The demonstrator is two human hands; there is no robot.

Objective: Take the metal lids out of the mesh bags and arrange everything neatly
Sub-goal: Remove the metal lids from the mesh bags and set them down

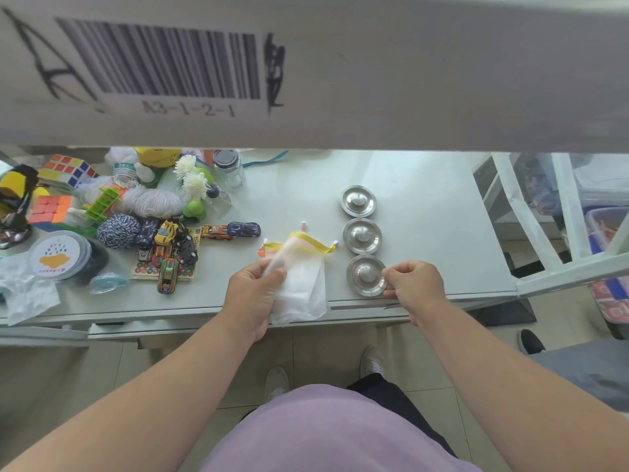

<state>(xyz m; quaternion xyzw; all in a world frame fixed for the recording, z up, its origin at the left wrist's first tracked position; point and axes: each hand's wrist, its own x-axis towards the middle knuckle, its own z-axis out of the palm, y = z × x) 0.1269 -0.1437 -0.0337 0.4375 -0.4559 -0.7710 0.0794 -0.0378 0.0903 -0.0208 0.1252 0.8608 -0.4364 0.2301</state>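
Three round metal lids lie in a column on the grey table: the far lid (357, 201), the middle lid (362, 236) and the near lid (366, 275). My right hand (413, 287) pinches the right rim of the near lid, which rests on the table. White mesh bags with yellow drawstring tops (299, 274) lie stacked just left of the lids, near the front edge. My left hand (253, 294) grips the bags' left side. I cannot tell whether anything is inside the bags.
A pile of toys fills the table's left part: toy cars (168, 248), yarn balls (119, 231), puzzle cubes (66, 170), a glass jar (231, 168), a round tin (59, 255). A shelf beam with a barcode label (163, 63) hangs overhead. Storage racks (558, 212) stand at the right.
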